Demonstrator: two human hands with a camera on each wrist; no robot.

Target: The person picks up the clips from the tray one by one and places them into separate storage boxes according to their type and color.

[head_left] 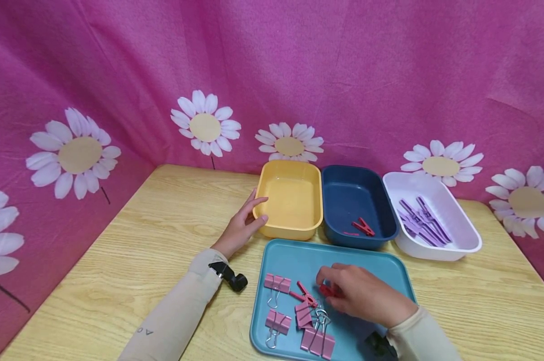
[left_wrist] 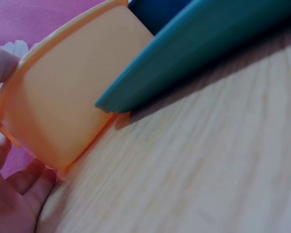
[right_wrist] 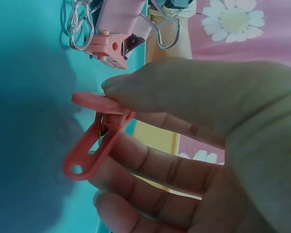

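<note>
At the left, the left hand rested against the near-left corner of the yellow bin, thumb and fingers loosely extended along its wall, nothing pinched. The left wrist view showed that wall close up and blurred, with the edge of the teal tray crossing it.

Further right, the right hand hovered low over the tray and pinched a red clothespin between thumb and fingers. In the right wrist view its long axis ran diagonally, the looped tail end toward the lower left of the picture and the other end tucked under the thumb. From the head view only a sliver of red showed at the fingertips, so its heading across the tray could not be told. Beside it on the tray lay another red clothespin and several pink binder clips, some partly overlapping.

Behind the tray stood the dark blue bin, holding a red clothespin, and the white bin with purple clothespins.

Everything sat on a light wooden table, backed by a pink cloth printed with white daisies. The lower right tray corner was cut off by the sleeve.
</note>
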